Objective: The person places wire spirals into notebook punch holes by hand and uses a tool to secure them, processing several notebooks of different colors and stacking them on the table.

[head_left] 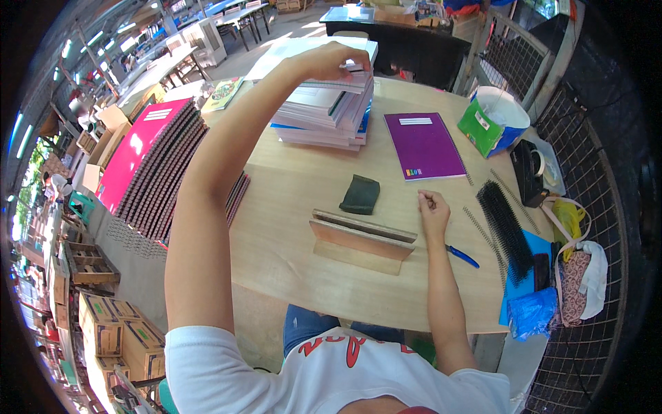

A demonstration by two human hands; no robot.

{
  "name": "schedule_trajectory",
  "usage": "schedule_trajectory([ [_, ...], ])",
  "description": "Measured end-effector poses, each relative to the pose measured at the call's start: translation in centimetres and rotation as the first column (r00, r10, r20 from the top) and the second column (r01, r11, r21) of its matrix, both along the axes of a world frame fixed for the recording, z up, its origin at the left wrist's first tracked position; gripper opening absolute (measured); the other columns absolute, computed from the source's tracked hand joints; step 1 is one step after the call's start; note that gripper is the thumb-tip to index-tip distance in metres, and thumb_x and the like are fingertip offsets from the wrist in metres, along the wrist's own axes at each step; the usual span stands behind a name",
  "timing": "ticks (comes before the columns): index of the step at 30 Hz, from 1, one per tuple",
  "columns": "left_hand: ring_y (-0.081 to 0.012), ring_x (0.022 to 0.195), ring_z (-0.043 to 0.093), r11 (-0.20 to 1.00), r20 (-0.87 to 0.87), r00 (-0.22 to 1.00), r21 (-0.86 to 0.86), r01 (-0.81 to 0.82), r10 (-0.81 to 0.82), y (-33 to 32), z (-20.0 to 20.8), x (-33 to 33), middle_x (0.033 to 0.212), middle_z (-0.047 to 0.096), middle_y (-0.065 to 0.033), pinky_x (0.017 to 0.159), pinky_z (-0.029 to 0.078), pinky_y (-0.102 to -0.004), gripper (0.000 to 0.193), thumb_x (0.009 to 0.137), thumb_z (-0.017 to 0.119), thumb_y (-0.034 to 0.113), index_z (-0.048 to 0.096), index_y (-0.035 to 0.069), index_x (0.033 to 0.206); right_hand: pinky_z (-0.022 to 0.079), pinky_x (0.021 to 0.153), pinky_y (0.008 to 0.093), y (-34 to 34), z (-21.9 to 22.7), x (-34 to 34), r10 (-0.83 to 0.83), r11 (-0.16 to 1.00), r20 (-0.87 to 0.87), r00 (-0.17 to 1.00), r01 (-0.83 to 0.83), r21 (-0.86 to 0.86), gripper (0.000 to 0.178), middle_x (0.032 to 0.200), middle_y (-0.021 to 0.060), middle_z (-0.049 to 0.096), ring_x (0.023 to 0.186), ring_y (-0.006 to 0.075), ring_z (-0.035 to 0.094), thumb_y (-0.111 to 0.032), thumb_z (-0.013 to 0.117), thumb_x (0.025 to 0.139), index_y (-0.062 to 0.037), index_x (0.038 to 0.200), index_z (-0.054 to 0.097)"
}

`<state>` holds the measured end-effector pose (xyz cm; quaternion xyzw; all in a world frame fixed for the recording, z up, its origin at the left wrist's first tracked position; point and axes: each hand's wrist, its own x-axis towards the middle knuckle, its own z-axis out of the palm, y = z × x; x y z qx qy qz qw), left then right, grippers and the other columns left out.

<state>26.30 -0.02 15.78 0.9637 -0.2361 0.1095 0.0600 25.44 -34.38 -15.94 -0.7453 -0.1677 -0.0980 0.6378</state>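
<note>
My left hand (pixel 332 63) reaches across to the far stack of white paper blocks (pixel 324 114). Its fingers curl over the right edge of the top sheets (pixel 353 84) and grip them. Close to the table, my right hand (pixel 434 212) has its fingers curled in; whether anything small is in them I cannot make out. Left of it stands a wooden holder (pixel 362 239) with a slot along its top. A dark green pad (pixel 360 194) lies just behind the holder. Beside my right wrist is a blue pen-like tool (pixel 462 256).
A purple spiral notebook (pixel 425 146) lies to the right of the stack. Pink spiral notebooks (pixel 155 155) are piled at the left. Black wire coils (pixel 505 231) rest on the right, near a cut-open carton (pixel 491 123), a black box (pixel 527 172) and bags (pixel 576 276). A mesh fence (pixel 576 145) borders the right side.
</note>
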Motion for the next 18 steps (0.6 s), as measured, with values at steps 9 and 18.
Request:
schedule_trajectory([
  [9, -0.0305, 0.111, 0.061, 0.998, -0.071, 0.996, -0.041, -0.052, 0.049, -0.5, 0.4, -0.3, 0.118, 0.067, -0.0071, 0.096, 0.05, -0.0433, 0.04, 0.078, 0.071, 0.001, 0.062, 0.012, 0.115, 0.042, 0.058, 0.0212, -0.1, -0.4, 0.3, 0.013, 1.0, -0.013, 1.0, -0.012, 0.019, 0.01, 0.076, 0.0003, 0.062, 0.064, 0.005, 0.049, -0.006, 0.069, 0.086, -0.0013, 0.095, 0.072],
  [18, -0.0285, 0.113, 0.061, 0.997, -0.085, 0.996, -0.065, -0.042, 0.037, 0.1, 0.3, -0.2, 0.121, 0.066, -0.0048, 0.099, 0.05, -0.042, 0.045, 0.076, 0.074, 0.003, 0.064, 0.014, 0.118, 0.044, 0.058, 0.0218, -0.1, -0.2, 0.2, 0.013, 1.0, -0.048, 0.999, -0.013, 0.012, 0.011, 0.078, 0.0018, 0.065, 0.063, 0.0057, 0.052, -0.008, 0.07, 0.086, -0.0009, 0.094, 0.072],
])
